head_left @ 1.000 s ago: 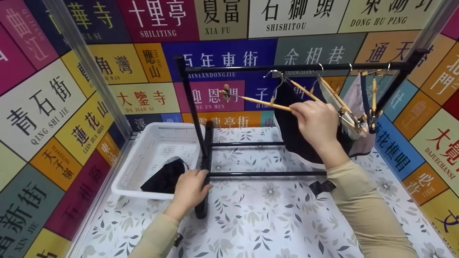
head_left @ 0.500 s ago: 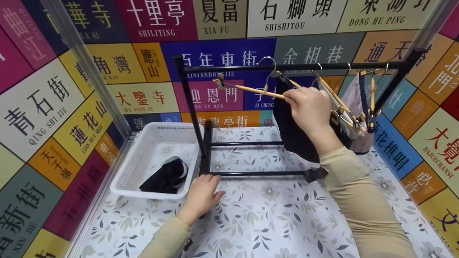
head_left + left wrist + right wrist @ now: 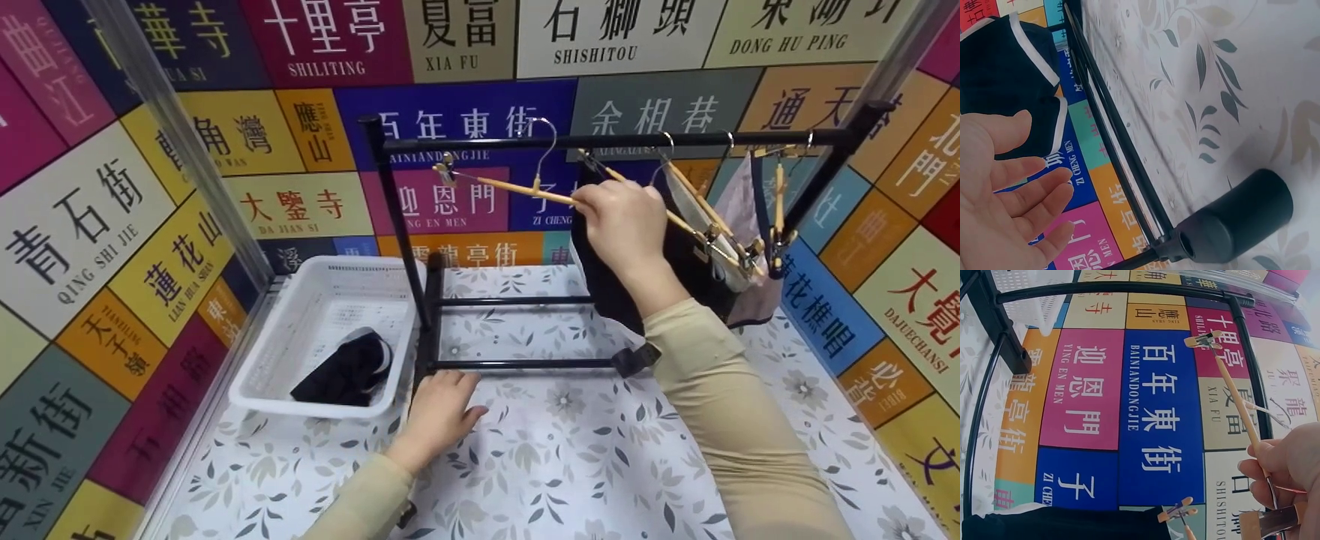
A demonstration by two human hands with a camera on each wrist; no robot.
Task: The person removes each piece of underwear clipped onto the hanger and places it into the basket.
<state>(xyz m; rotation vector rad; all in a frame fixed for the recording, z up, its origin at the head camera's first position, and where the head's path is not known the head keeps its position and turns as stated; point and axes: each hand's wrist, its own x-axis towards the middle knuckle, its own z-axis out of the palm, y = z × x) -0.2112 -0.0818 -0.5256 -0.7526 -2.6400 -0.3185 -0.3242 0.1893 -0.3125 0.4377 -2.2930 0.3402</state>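
My right hand [image 3: 622,225] pinches one end of a wooden clip hanger [image 3: 504,185]. No garment hangs from this hanger, and a clip [image 3: 1204,340] shows at its far end. Its metal hook [image 3: 551,142] is at the black rack's top rail [image 3: 465,144]; whether it bears on the rail I cannot tell. Low by the rack's left foot, my left hand [image 3: 444,409] holds nothing, its fingers [image 3: 1044,188] loosely extended in the left wrist view. Behind my right hand hangs a black garment with white trim [image 3: 611,277], partly hidden.
A white plastic basket [image 3: 251,367] stands left of the rack with a black cloth item [image 3: 345,371] inside. More hangers with clothes, among them a pale pink garment [image 3: 739,195], fill the rail's right end. Sign-patterned walls enclose the floral-covered surface [image 3: 562,457].
The hanger in my right hand has moved left and up along the rail. My left hand has drawn away from the basket's edge and the rack's foot, to the right and slightly down.
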